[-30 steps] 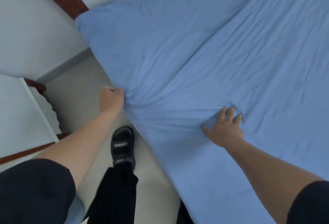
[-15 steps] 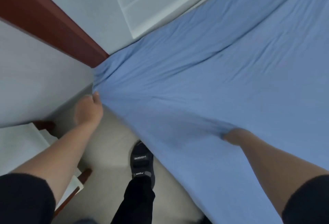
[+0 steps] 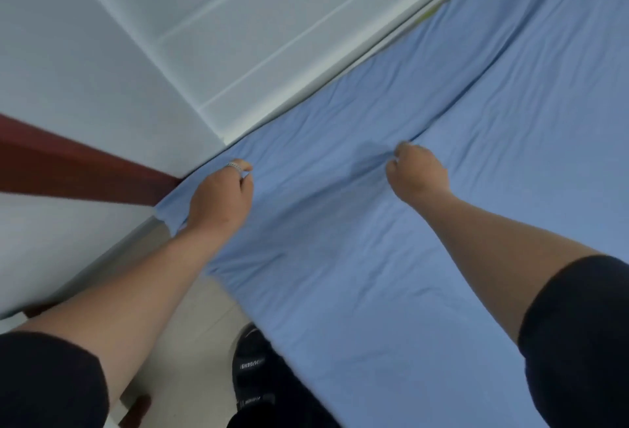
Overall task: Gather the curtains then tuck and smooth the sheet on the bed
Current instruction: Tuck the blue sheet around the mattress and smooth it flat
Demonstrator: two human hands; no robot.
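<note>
Nearest, below both grips, are two black sleeves, left [image 3: 44, 383] and right [image 3: 578, 342], with bare forearms reaching away from them. Between the forearms, well short of the hands, a black shoe [image 3: 252, 366] stands on the pale floor [image 3: 190, 318], just beside the hanging edge of the blue sheet [image 3: 374, 274].

The sheet lies spread under both arms and runs on past the hands. The left hand [image 3: 221, 199] has its fingers curled round the sheet at the bed's corner and holds a bunch of cloth there; a ring [image 3: 234, 165] shows on one finger. To the right of that grip, with a slack, creased stretch of sheet between them, the right hand [image 3: 420, 172] is closed with its fingers folded in, pinching up a ridge of cloth. A long fold runs from this grip up and to the right across the sheet.

Left of the left grip, a red-brown rail [image 3: 68, 168] meets the sheet's corner. Beyond both grips, the sheet's far edge lies against a white panel [image 3: 255, 36], and a pale wall [image 3: 68, 53] rises to its left.
</note>
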